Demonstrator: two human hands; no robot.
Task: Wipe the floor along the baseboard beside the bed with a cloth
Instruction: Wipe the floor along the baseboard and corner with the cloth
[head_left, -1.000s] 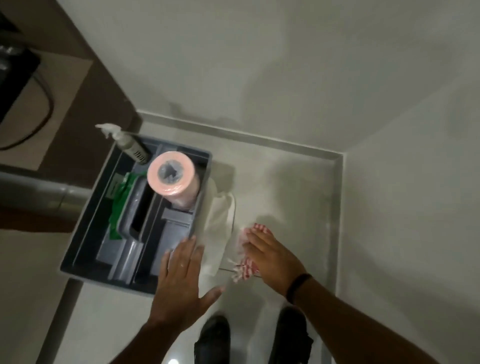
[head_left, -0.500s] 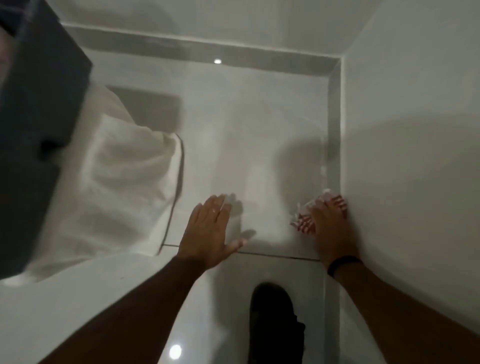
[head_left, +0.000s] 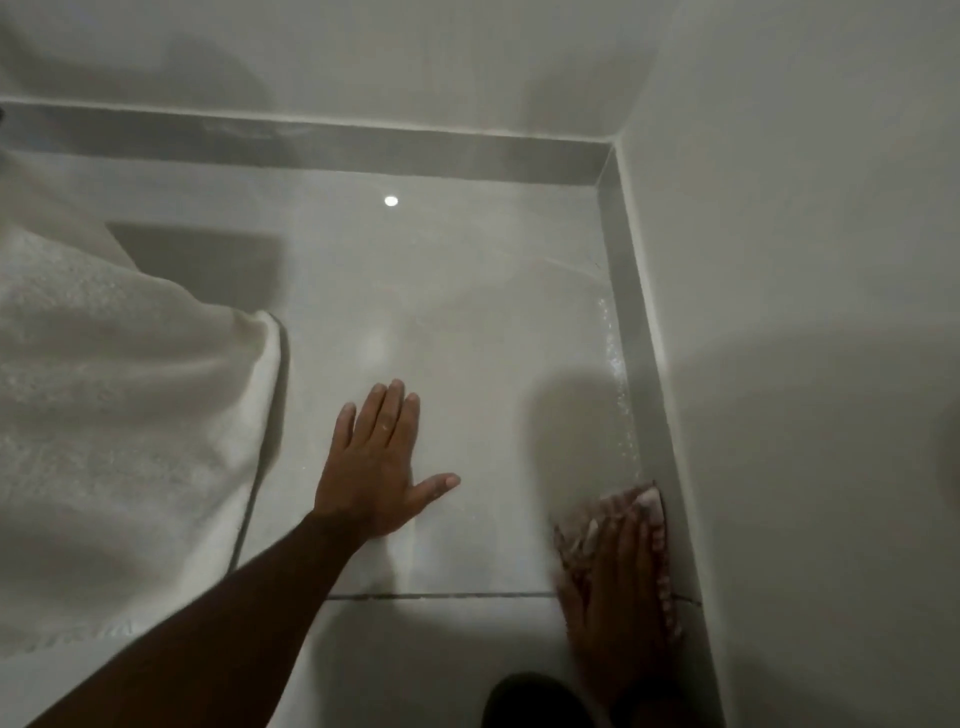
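A red-and-white checked cloth (head_left: 587, 525) lies flat on the pale tiled floor (head_left: 467, 338), right against the grey baseboard (head_left: 636, 353) on the right. My right hand (head_left: 618, 587) presses down on the cloth, fingers pointing away from me; the hand and cloth are motion-blurred. My left hand (head_left: 376, 467) rests flat on the floor with fingers spread, holding nothing, left of the cloth. A wet, speckled streak (head_left: 615, 374) runs along the baseboard beyond the cloth.
A white towel (head_left: 114, 415) hangs down on the left. A second grey baseboard (head_left: 311, 143) runs along the far wall and meets the right one in the corner. My dark shoe (head_left: 535, 701) shows at the bottom edge. A tile joint (head_left: 441, 596) crosses the floor.
The view has dropped close to the floor and the grey caddy has left the frame. My right hand has slid the cloth to the right baseboard and back toward me. My left hand stays planted.
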